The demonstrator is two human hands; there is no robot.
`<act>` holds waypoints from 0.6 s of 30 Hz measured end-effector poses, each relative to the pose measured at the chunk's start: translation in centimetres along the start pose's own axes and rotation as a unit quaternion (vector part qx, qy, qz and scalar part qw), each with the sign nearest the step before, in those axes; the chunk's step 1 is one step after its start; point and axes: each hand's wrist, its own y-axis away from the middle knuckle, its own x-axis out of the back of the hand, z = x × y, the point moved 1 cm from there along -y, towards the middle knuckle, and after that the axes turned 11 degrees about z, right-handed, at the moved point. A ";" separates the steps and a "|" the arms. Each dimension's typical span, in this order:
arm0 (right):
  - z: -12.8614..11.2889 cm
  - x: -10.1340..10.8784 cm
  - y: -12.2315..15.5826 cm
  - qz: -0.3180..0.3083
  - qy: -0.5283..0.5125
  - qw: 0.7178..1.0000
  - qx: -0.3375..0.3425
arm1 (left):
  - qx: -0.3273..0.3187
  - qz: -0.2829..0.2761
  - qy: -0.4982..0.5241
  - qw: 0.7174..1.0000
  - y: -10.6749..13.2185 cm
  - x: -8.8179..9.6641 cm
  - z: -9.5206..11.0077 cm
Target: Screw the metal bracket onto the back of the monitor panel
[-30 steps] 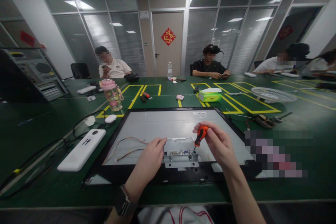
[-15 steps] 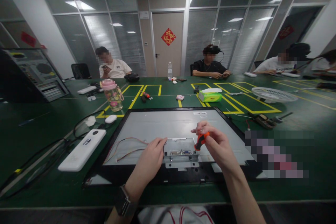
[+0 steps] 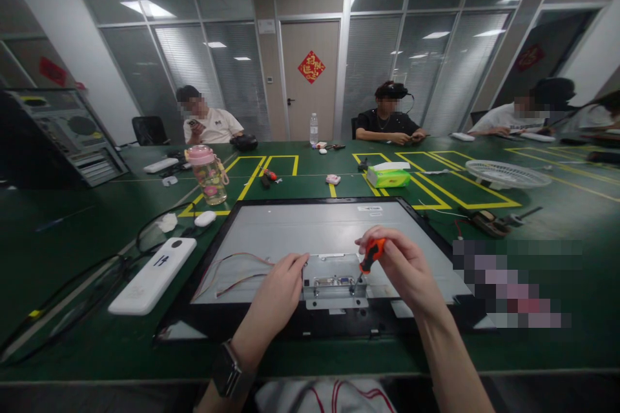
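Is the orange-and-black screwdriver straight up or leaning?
Leaning. The orange-and-black screwdriver slants from the right hand down and leftward, toward the silver metal bracket.

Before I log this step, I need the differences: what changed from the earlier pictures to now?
The right hand lifted the screwdriver slightly, then lowered it again beside the ports. Nothing was let go; the left hand stayed at the metal bracket.
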 end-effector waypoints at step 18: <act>-0.2 -0.3 0.2 0.019 -0.003 1.000 -0.007 | 0.000 0.008 -0.005 1.000 0.0 -0.2 -0.2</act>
